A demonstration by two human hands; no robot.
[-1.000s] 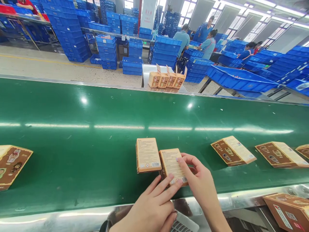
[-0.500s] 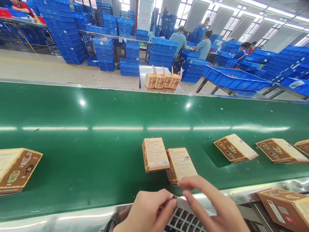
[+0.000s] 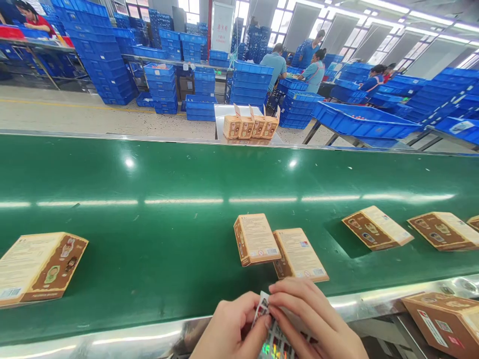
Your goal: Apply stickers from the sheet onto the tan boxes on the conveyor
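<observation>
Between my hands, low in the view, is a sheet of small stickers (image 3: 276,345) with a pale border and shiny reflections. My left hand (image 3: 232,326) is closed on its left edge, thumb on top. The fingers of my right hand (image 3: 315,319) are pressed together at the sheet's upper corner and cover part of it. Whether a single sticker is lifted there I cannot make out. Just beyond my hands, a brown and cream carton (image 3: 257,239) rests against a second carton (image 3: 302,254) on the green conveyor belt (image 3: 157,264).
Another carton (image 3: 41,269) lies on the belt at left, and several more, including one carton (image 3: 376,228), are at right. Near me at lower right sits a brown box (image 3: 443,319). Across the belt, several open-flapped boxes (image 3: 250,127) stand on a small table. Blue crates (image 3: 250,82) and people are behind.
The cartons on the belt have shifted to the right. My right hand has come from spread fingers above the sheet to fingers pressed on it, and the sheet is tilted up more.
</observation>
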